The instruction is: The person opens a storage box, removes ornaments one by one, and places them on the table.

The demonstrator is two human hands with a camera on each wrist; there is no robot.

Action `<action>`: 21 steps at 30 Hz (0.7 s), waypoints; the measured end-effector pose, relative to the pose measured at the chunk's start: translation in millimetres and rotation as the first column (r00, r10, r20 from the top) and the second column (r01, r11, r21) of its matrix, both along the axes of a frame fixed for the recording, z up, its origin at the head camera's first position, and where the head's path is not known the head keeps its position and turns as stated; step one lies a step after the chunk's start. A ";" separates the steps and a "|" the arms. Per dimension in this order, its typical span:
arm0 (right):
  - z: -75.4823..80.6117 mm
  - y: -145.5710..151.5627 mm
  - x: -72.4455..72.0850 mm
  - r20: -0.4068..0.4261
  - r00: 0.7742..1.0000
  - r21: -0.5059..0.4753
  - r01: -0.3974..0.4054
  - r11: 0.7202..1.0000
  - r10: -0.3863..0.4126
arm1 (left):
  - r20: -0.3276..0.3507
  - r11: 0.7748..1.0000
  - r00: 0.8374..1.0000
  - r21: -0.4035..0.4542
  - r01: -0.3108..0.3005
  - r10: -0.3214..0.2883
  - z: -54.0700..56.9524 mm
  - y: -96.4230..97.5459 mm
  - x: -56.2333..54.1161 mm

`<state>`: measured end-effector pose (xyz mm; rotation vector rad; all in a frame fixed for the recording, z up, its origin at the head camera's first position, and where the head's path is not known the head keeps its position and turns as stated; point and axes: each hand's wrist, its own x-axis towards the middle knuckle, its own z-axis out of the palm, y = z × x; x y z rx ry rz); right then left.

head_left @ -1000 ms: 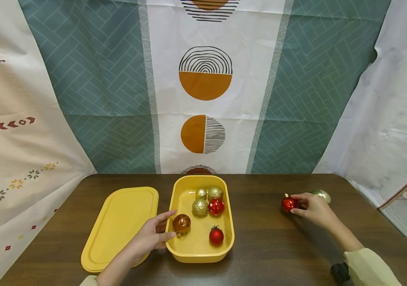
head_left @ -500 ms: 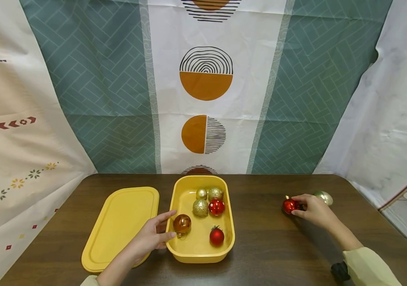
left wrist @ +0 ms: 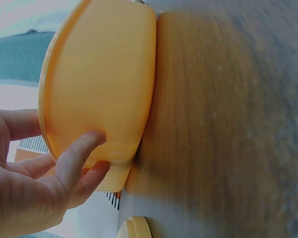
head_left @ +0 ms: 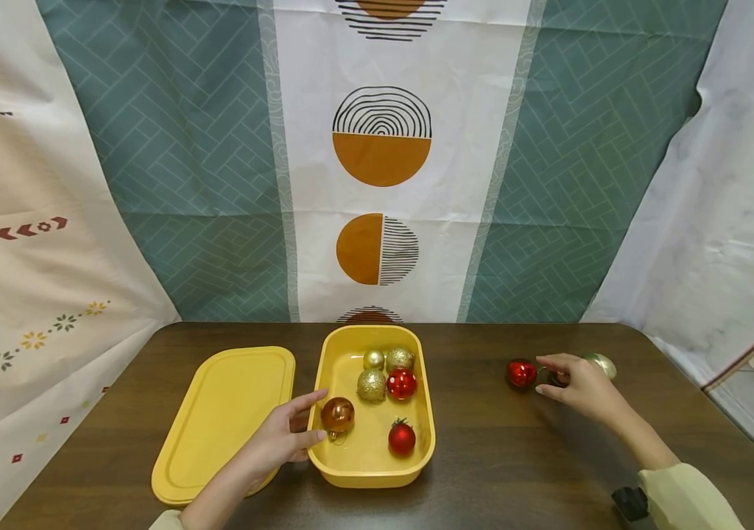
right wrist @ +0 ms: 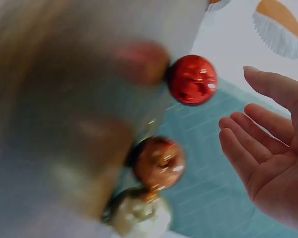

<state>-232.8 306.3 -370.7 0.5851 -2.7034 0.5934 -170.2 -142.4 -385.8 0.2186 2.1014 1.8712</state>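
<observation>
A yellow plastic box (head_left: 373,472) holds several Christmas baubles, among them an amber one (head_left: 338,414) by its left wall and a matte red one (head_left: 401,438). My left hand (head_left: 280,436) holds that wall, thumb and a finger over the rim, other fingertips against the outside (left wrist: 97,138). At the right, a shiny red bauble (head_left: 521,374) lies on the table, just beyond the fingertips of my right hand (head_left: 582,384). The right hand's fingers are spread and nothing is in them. In the right wrist view, a copper bauble (right wrist: 160,162) and a pale green bauble (right wrist: 141,214) lie nearby.
A yellow lid (head_left: 227,419) lies flat to the left of the box. Gold baubles (head_left: 371,385) and a dotted red one (head_left: 401,383) sit towards the box's back. A patterned cloth (head_left: 382,221) hangs behind the table's far edge.
The shiny red bauble has left my right fingertips and moved a little to the left on the table. My right hand stays nearly in place; left hand and box have not moved.
</observation>
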 end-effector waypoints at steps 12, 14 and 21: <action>20.5 -55.3 12.9 -0.023 0.988 -0.078 -0.156 0.985 0.154 | -0.002 1.000 1.000 0.004 0.002 -0.002 -0.2 -1.6 0.1; 22.7 -66.9 14.1 -0.009 0.983 -0.101 -0.183 0.978 0.183 | -0.001 1.000 1.000 0.002 -0.001 0.001 -0.1 -1.3 0.3; 26.6 -105.2 16.3 0.064 0.955 -0.170 -0.276 0.946 0.290 | -0.003 1.000 1.000 -0.007 -0.002 0.001 -0.8 -0.7 -0.1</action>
